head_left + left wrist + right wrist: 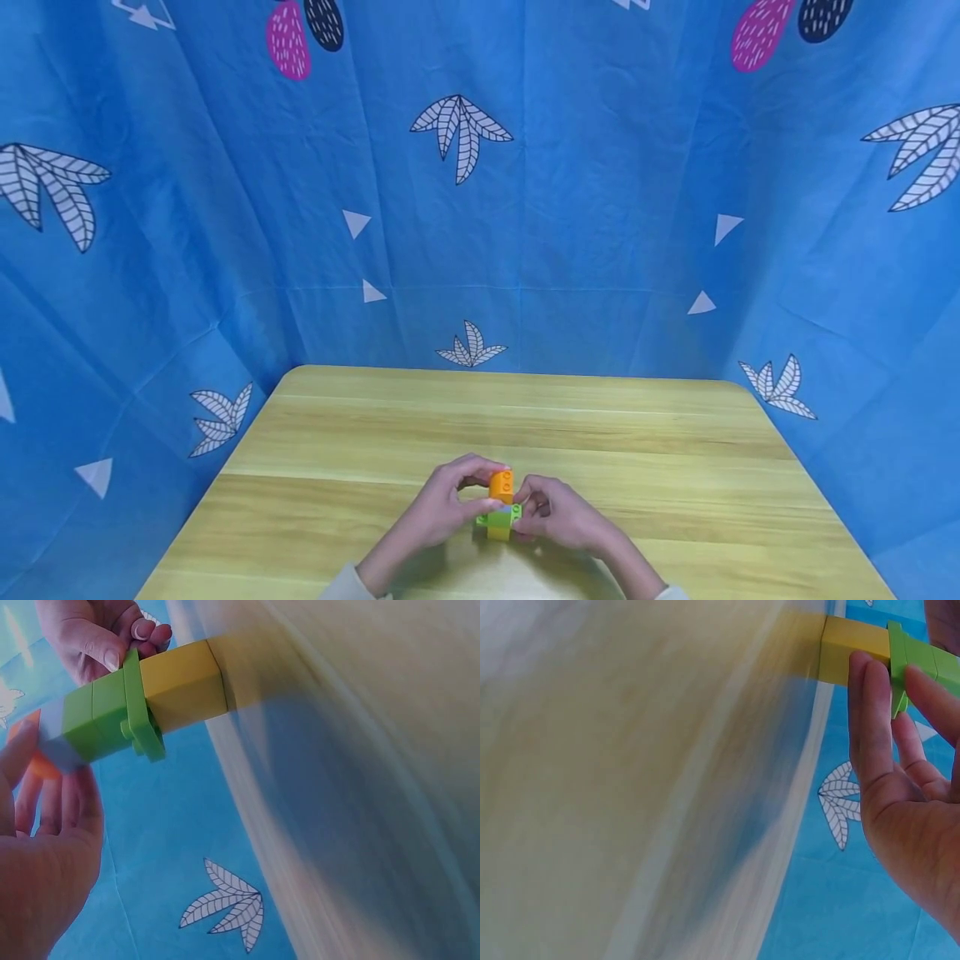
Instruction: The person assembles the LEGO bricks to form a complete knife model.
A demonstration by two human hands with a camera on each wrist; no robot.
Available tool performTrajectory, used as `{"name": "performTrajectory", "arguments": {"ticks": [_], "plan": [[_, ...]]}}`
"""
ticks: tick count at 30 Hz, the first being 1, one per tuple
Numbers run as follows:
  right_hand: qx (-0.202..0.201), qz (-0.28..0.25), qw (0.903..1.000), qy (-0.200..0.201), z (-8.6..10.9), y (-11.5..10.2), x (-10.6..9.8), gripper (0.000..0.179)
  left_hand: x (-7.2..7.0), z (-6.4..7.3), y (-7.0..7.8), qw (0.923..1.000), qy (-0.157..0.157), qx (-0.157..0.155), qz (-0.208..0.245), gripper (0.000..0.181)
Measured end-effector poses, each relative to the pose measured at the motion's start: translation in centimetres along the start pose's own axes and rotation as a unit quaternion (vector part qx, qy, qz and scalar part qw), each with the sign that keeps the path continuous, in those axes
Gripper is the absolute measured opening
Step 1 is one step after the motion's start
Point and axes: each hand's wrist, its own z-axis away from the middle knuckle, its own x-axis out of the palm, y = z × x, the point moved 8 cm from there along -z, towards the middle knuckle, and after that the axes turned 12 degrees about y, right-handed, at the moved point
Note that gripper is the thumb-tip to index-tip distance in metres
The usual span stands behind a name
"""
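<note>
A stack of toy building bricks stands on the table in front of me. At its base is a yellow brick (184,686), with a wider green plate (141,712) over it. Green bricks (96,714), a pale grey-blue brick (57,735) and an orange brick (501,483) continue upward from there. My left hand (442,504) pinches the orange brick at the top between thumb and fingers. Lower down, my right hand (562,512) holds the green plate by its right end, and in the right wrist view its fingers (877,712) overlap the yellow brick (840,646).
The light wooden table (360,442) extends around the stack and has rounded far corners. Behind it and along both sides hangs a blue curtain (600,208) printed with white leaves and triangles.
</note>
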Motion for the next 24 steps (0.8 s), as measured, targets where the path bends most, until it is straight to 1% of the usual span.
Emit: {"name": "performTrajectory", "arguments": {"ticks": [5, 9, 18, 24], "plan": [[0.003, 0.007, 1.0, 0.003, -0.11, 0.14, -0.08, 0.026, -0.06, -0.03, 0.04, 1.0, 0.002, 0.0, 0.001, 0.04], [0.008, 0.006, 0.9999, 0.005, 0.03, 0.25, -0.18, 0.027, 0.18, -0.04, 0.12, 1.0, -0.005, 0.0, 0.006, 0.04], [0.004, 0.007, 1.0, 0.004, 0.14, 0.16, -0.17, 0.027, 0.24, 0.08, -0.09, 1.0, -0.003, -0.005, 0.005, 0.04], [0.004, 0.003, 1.0, 0.002, 0.13, 0.19, -0.07, 0.027, 0.22, 0.1, 0.03, 0.9999, -0.002, -0.004, 0.01, 0.041]]}}
